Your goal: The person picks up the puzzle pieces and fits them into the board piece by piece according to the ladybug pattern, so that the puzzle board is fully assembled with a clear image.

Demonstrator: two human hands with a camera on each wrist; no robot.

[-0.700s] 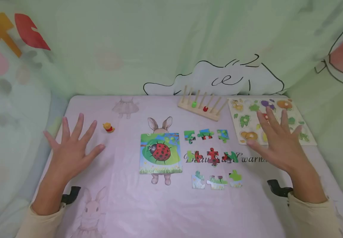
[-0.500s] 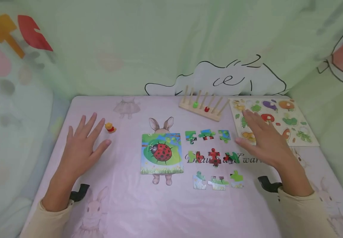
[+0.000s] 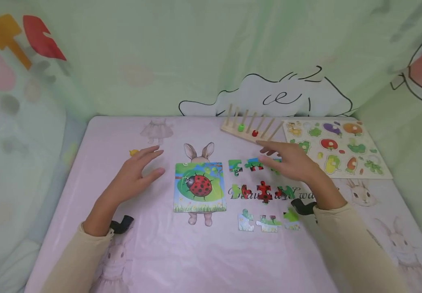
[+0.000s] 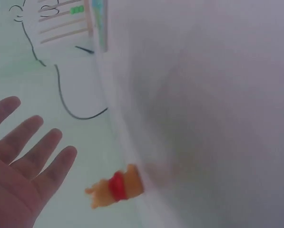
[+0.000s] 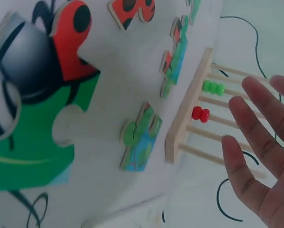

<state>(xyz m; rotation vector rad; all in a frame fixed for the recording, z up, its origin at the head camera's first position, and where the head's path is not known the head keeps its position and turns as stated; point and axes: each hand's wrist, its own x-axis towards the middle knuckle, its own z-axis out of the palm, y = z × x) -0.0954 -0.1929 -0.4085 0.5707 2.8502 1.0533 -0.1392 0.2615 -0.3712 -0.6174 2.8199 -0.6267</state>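
My left hand [image 3: 132, 177] hovers over the left part of the table with fingers extended and holds nothing. Just behind its fingers is a small yellow bear figure [image 4: 115, 186] in red, mostly hidden by the hand in the head view. To the right of that hand lies a square ladybug picture board [image 3: 200, 188]. My right hand [image 3: 291, 160] is raised above the top row of loose jigsaw pieces, holding nothing, its fingers loosely extended. It covers part of the top right piece [image 5: 141, 140]. A red ladybug jigsaw piece [image 3: 264, 192] lies in the middle row.
A wooden peg rack [image 3: 245, 132] with green and red beads stands at the back, just beyond the right hand. Right of it lies a vegetable puzzle board [image 3: 342, 148]. Several pieces, such as a grassy one [image 3: 268, 221], form the row nearest me. A curtain [image 3: 152, 61] backs the table.
Both hands, spread wide apart before, have come inward toward the middle. The right hand has left the vegetable board and now overlaps the top jigsaw row; the left now overlaps the bear figure.
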